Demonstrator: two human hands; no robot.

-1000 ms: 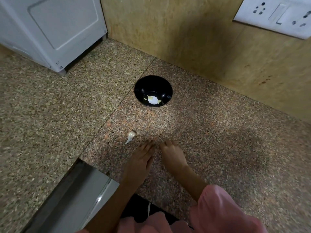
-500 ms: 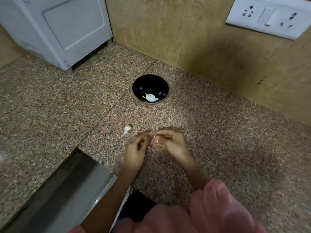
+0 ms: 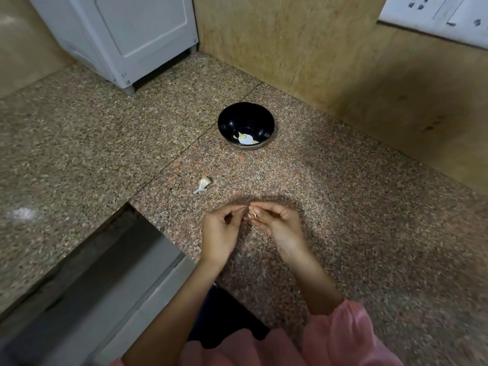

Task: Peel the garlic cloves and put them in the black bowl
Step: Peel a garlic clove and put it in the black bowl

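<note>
A small garlic clove is held above the granite counter between both hands. My right hand pinches it with fingers curled around it. My left hand pinches its left end with thumb and fingertips. The black bowl stands on the counter beyond the hands, with pale garlic pieces at its bottom. Another unpeeled garlic clove lies on the counter between the bowl and my left hand.
A white appliance stands at the back left. A brown wall with a white socket plate runs behind the bowl. The counter drops away at an open gap at the lower left.
Both hands lifted off the counter and came together, taking hold of a garlic clove between their fingertips. The camera view shifted slightly.
</note>
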